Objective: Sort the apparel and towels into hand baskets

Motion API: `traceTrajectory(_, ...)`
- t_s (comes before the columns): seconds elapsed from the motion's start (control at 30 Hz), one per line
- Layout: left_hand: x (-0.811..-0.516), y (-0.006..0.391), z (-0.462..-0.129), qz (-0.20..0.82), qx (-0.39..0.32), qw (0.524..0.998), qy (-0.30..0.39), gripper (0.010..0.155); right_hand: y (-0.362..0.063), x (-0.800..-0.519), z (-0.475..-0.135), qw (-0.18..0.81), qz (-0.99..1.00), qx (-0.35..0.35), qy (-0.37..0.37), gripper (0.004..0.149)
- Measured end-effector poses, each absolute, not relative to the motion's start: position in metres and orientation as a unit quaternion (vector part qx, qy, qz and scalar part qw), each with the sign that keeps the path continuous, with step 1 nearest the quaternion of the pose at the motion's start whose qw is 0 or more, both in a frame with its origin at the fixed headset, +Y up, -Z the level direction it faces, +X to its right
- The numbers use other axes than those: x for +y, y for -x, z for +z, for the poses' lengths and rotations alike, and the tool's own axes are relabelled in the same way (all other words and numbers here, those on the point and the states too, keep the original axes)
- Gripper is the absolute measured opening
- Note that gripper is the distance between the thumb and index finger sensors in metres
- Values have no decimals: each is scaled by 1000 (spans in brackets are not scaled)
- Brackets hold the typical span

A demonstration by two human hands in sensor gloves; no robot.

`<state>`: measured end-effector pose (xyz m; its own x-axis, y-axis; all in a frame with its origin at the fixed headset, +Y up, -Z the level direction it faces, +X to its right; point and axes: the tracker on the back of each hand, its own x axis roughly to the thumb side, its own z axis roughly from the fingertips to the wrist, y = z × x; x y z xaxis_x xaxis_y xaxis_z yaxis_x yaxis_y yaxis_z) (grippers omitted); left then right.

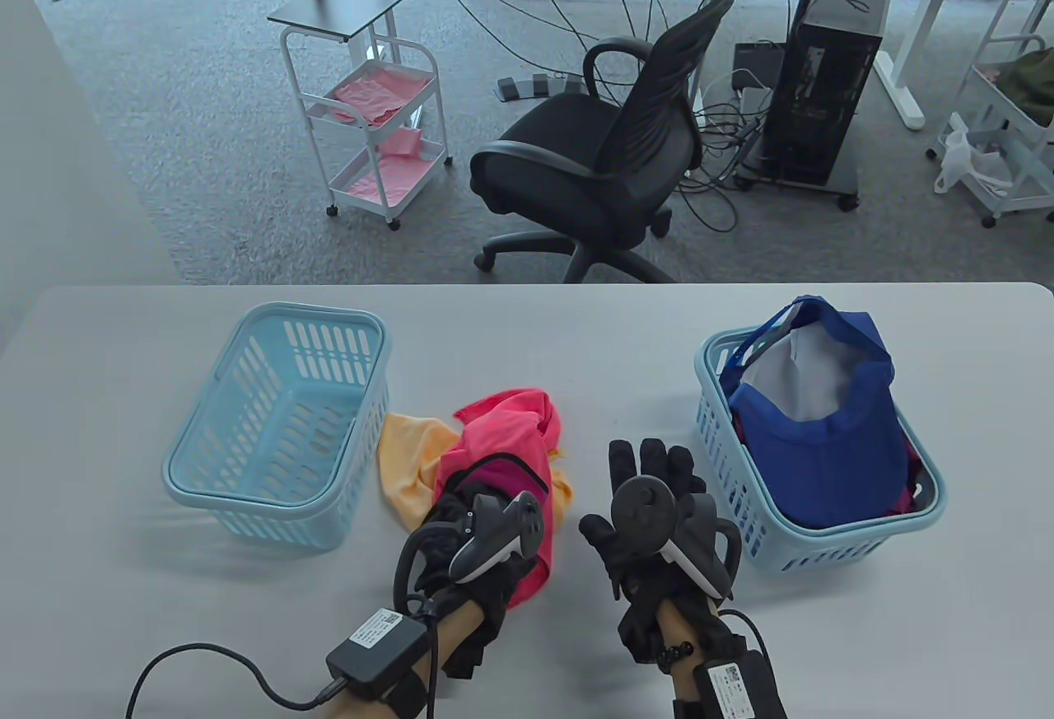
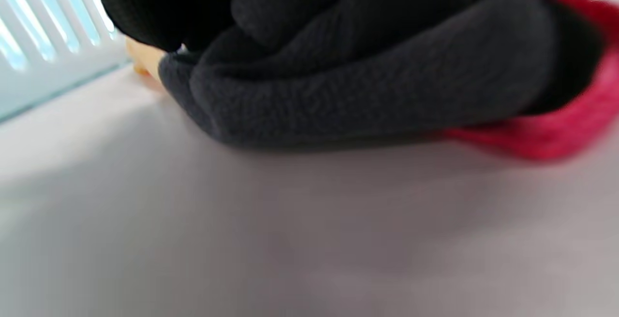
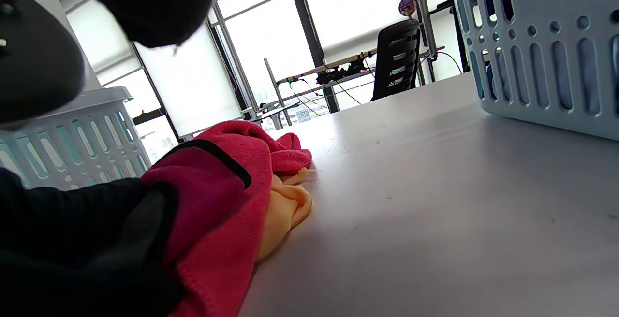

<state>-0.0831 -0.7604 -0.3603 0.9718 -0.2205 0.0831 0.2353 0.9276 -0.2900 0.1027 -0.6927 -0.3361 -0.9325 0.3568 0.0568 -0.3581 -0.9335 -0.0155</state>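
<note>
From the left basket (image 1: 276,422) on the desk (image 1: 123,604), the left hand (image 1: 486,538) grips the pink towel (image 1: 510,439), its fingers buried in cloth that half covers a yellow towel (image 1: 408,464), while the right hand (image 1: 650,505) lies open beside the right basket (image 1: 823,542), whose blue cap (image 1: 811,431) hides whatever lies beneath.

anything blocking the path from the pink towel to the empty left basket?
Nothing visible. The left hand rests on the pink towel, and only bare table lies between it and the empty basket. The yellow cloth lies partly under the towel and may drag along.
</note>
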Motion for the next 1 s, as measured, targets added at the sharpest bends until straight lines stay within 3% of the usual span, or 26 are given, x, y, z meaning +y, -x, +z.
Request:
traceTrajectory(0.27, -748, 94, -363, -102, -19, 989, 102, 74, -104, -693, -336, 183, 983, -10, -27, 88)
traceTrajectory(0.53, -718, 116, -357, -19, -16, 995, 101, 71, -106, -692, -336, 185, 982, -10, -28, 88)
traceTrajectory(0.73, -669, 133, -345, 2, -11, 998, 54, 68, -107, -693, -336, 184, 982, -9, -29, 88)
traceTrajectory(1.0, -566, 173, -333, -1, 14, 998, -62, 61, -105, -692, -334, 185, 982, -11, -36, 88)
